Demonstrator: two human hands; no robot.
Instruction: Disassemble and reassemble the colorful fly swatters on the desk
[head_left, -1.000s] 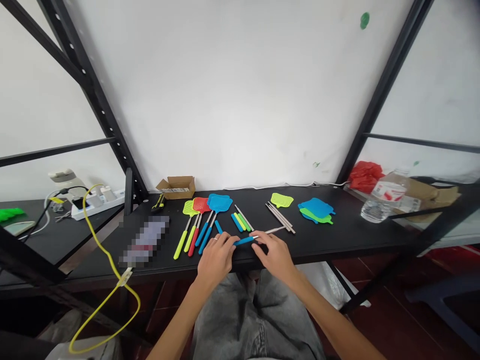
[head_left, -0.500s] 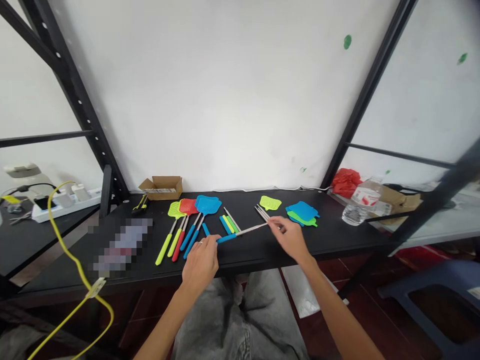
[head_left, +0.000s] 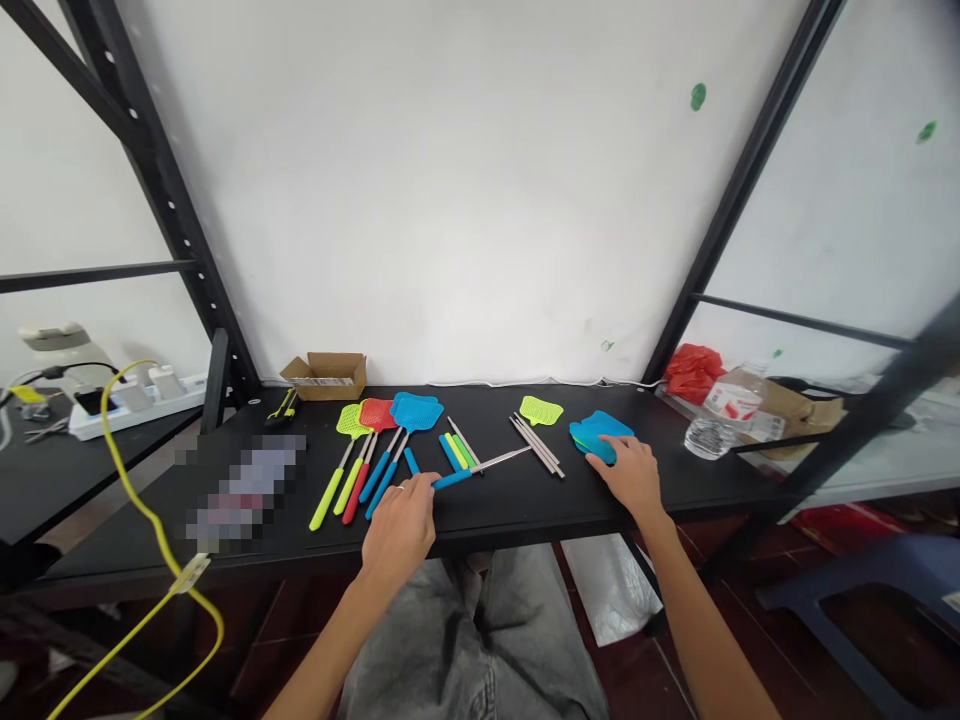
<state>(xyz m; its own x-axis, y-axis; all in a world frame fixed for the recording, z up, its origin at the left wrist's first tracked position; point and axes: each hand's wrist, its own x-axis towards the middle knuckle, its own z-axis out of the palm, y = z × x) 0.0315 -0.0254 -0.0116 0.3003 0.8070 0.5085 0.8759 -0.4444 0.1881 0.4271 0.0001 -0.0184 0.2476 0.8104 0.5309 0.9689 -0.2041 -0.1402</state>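
My left hand [head_left: 400, 515] is closed round the blue handle [head_left: 454, 480] of a headless fly swatter, whose thin metal rod [head_left: 504, 460] points right. On the right, my right hand [head_left: 636, 478] has its thumb and fingers on a blue fly swatter head [head_left: 592, 443] at the near side of a small pile. Another blue head [head_left: 611, 424] lies behind it, and a sliver of green shows between. Several loose metal rods [head_left: 538, 448] lie left of that hand, with a yellow-green head [head_left: 541, 410] behind them. Short blue, yellow and green handles [head_left: 457, 452] rest near the middle.
Left of my left hand lie several whole fly swatters, among them a red one [head_left: 379, 412] and a yellow-green one [head_left: 327, 497]. A cardboard box [head_left: 326, 378] and a black-yellow cutter [head_left: 283, 408] are behind. A water bottle [head_left: 726, 410] stands at right; a yellow cable [head_left: 150, 515] hangs at left.
My right hand has left the metal rods and moved right onto the pile of heads, where a blue head has shifted. The rod in my left hand stays almost in place.
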